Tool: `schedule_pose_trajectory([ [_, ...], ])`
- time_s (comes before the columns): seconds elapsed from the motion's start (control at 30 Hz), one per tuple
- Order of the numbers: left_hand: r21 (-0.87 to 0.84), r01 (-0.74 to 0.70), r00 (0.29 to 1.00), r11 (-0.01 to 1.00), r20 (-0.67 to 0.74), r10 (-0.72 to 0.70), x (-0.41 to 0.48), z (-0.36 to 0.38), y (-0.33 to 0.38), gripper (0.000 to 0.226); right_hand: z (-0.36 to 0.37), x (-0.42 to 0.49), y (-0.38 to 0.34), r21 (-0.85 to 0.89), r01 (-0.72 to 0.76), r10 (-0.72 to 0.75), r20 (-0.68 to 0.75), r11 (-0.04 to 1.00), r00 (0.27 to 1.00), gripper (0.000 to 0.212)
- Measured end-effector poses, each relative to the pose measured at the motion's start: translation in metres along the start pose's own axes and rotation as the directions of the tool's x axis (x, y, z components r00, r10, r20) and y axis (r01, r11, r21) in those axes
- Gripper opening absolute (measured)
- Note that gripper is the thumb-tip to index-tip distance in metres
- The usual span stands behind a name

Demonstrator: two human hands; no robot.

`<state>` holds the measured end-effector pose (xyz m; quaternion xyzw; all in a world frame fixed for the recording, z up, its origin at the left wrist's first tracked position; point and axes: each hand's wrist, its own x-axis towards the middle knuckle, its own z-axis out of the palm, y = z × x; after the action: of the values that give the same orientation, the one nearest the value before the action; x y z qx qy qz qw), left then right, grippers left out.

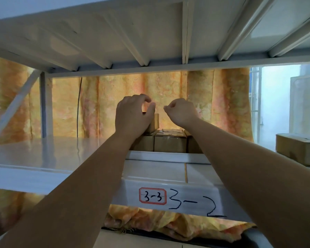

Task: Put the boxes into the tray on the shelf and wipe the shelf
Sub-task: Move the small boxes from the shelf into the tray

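**Boxing step under way, wiping yet to come**

Both arms reach over the near rim of the white tray [168,156], which sits on the shelf [43,154] right of centre. Several brown boxes [169,143] already stand inside it, packed side by side. The left hand [131,117] rests on a taller box [155,122] at the far left of the tray, fingers curled in an open arc over its top, thumb apart from them. The right hand [182,111] hovers above the boxes, loosely closed, holding nothing visible. Another box [297,149] lies outside the tray on the shelf's far right.

The packing step seems near its end. Next likely calls for seating the tall box, fetching the stray one, then finding a cloth; none shows here.
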<state>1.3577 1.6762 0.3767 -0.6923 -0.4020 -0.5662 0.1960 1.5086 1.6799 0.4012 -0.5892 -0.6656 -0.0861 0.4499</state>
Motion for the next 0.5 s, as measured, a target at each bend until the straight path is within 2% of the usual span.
schedule_pose_trajectory([
  [0.13, 0.072, -0.225, 0.960, 0.972, 0.185, 0.209, 0.008, 0.005, 0.030, 0.036, -0.015, -0.003, 0.013, -0.275, -0.007, 0.012, 0.017, 0.961, 1.000, 0.035],
  [0.23, 0.133, -0.321, 0.912, 0.938, 0.310, 0.268, 0.012, 0.014, 0.055, 0.040, -0.035, -0.008, 0.029, -0.391, -0.040, 0.047, 0.007, 0.920, 0.999, 0.034],
  [0.37, 0.090, -0.290, 0.856, 0.953, 0.470, 0.216, 0.010, 0.029, 0.091, 0.040, -0.072, -0.018, 0.058, -0.467, -0.073, 0.080, -0.003, 0.881, 0.997, 0.023],
  [0.5, 0.014, -0.240, 0.820, 0.971, 0.538, 0.195, 0.005, 0.047, 0.136, 0.041, -0.114, -0.028, 0.100, -0.508, -0.147, 0.140, -0.053, 0.848, 0.989, 0.013],
])
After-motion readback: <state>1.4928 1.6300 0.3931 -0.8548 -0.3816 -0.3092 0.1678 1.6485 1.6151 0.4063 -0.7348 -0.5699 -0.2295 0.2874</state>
